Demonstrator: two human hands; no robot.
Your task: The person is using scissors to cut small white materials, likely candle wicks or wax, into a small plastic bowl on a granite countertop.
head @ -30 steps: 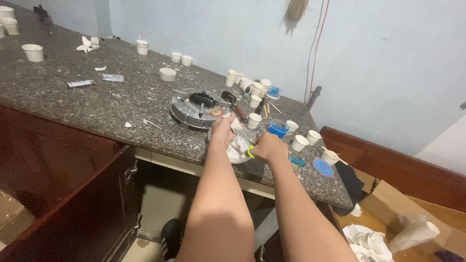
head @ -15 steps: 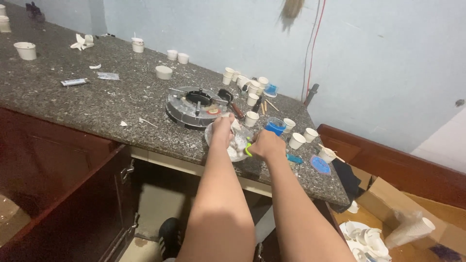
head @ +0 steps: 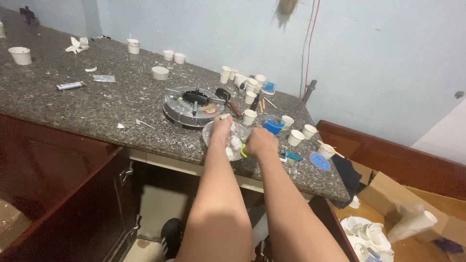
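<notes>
Left hand (head: 222, 127) pressed, fingers curled, into white plaster in shallow glass bowl (head: 211, 137); right hand (head: 259, 143) clenched around green-handled tool (head: 243, 151).

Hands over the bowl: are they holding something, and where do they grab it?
The right hand grips a small green tool by its handle; the left hand rests in the bowl.

right hand (head: 260, 143): fist hides all but the tip of a green tool (head: 242, 151).
shallow bowl (head: 213, 127): white contents blurred.
far-left cup (head: 1, 30): cut by edge.
</notes>
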